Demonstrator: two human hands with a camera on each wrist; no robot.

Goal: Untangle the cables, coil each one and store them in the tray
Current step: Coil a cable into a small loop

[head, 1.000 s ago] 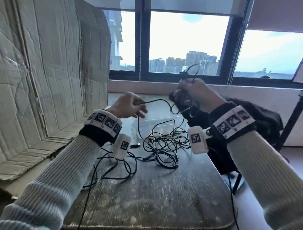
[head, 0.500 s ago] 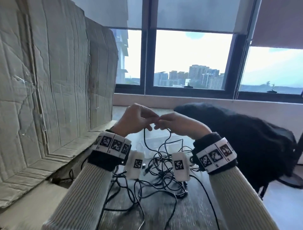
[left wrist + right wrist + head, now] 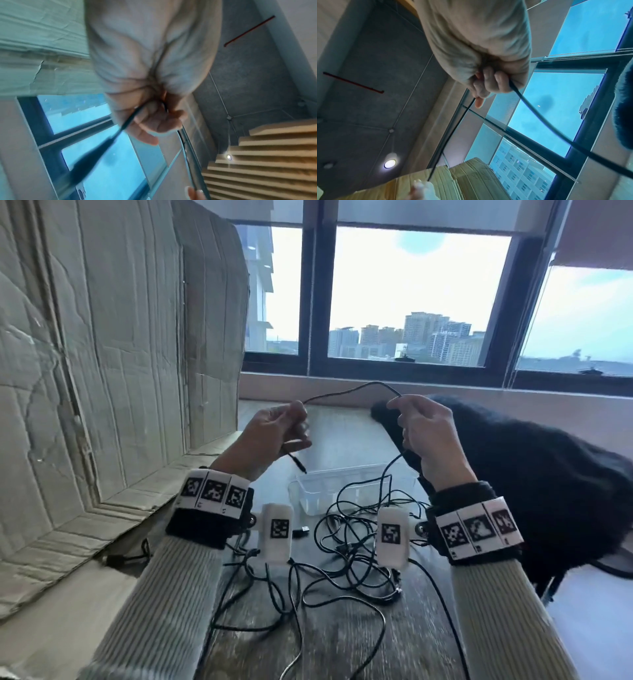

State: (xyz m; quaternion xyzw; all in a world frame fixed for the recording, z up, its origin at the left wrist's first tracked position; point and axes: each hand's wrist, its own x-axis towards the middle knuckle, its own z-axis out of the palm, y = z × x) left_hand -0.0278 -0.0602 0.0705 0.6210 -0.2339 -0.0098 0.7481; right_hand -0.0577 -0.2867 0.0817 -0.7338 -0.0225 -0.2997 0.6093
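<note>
A thin black cable [image 3: 349, 392] arches between my two raised hands above the table. My left hand [image 3: 274, 433] grips one end of it, and the plug end [image 3: 297, 463] hangs below the fingers. My right hand [image 3: 424, 429] pinches the same cable [image 3: 537, 112] farther along, from where it drops to a tangle of black cables [image 3: 346, 556] on the table. A clear plastic tray [image 3: 308, 491] stands behind the tangle, with a cable loop hanging over its rim. In the left wrist view the cable [image 3: 126, 123] runs out from under the curled fingers.
A tall sheet of folded cardboard [image 3: 102, 354] stands along the left of the wooden table [image 3: 342, 645]. A black garment [image 3: 548, 481] lies over the right side. A small black adapter [image 3: 301, 531] lies near my left wrist. Windows fill the wall behind.
Half a second ago my hands met close together over the tangle. They have moved apart and drawn out a length of cable between them.
</note>
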